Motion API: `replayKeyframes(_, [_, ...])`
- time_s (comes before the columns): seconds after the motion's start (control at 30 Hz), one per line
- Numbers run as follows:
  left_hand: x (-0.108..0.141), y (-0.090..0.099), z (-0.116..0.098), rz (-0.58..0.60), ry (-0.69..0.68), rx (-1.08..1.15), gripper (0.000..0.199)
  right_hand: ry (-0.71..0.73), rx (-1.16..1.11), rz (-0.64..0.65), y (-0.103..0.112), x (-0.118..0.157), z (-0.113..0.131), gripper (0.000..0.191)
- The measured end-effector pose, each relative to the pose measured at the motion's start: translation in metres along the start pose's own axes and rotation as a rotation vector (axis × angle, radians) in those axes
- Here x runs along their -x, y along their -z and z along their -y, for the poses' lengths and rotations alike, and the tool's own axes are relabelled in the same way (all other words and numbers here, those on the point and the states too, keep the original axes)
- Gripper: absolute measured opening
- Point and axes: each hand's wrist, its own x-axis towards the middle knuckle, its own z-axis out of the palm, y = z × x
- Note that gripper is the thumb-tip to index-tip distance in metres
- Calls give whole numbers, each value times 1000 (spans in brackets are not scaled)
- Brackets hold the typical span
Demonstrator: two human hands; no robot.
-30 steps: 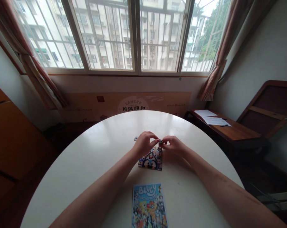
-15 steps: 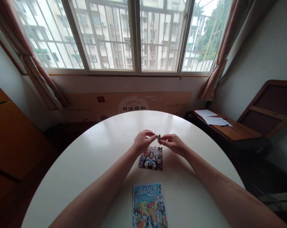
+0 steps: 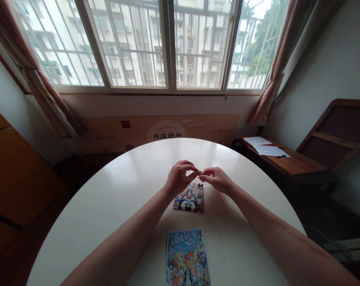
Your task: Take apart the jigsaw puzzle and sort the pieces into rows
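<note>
My left fingers [image 3: 194,174] and right fingers [image 3: 208,171], drawn closer, pinch a piece [image 3: 200,173], seemingly unplaced. The puzzle [image 3: 189,203] lies below them.

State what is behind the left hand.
A pale bluish sliver peeks out beyond the left hand, too small to identify. The hand covers anything more, plus the far left corner of the jigsaw.

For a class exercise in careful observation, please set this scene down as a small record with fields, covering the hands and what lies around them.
Left hand: raised, fingertips at a small piece; grip unclear
Right hand: raised, pinching the piece
Puzzle: flat, nearer the person than the piece, partly covered by the left hand
Card: "Bluey" print, nearest the person
Table: white, curved edge
Bench: at right, bearing papers
</note>
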Motion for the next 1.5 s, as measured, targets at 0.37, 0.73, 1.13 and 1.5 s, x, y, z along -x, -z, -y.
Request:
replayKeyframes(0.37, [-6, 43, 60, -106, 385, -348, 23, 2, 196, -148, 4, -2, -18, 29])
replayKeyframes(0.73, [10, 45, 90, -58, 557, -490, 22, -47, 267, -136, 0, -4, -27, 29])
replayKeyframes(1.13, [12, 45, 101, -298, 434, -464, 35, -70, 342, 69, -22, -50, 3, 22])
replayKeyframes(1.5, [17, 37, 66, -226, 52, -563, 20, -286, 272, 56, -3, -34, -15, 34])
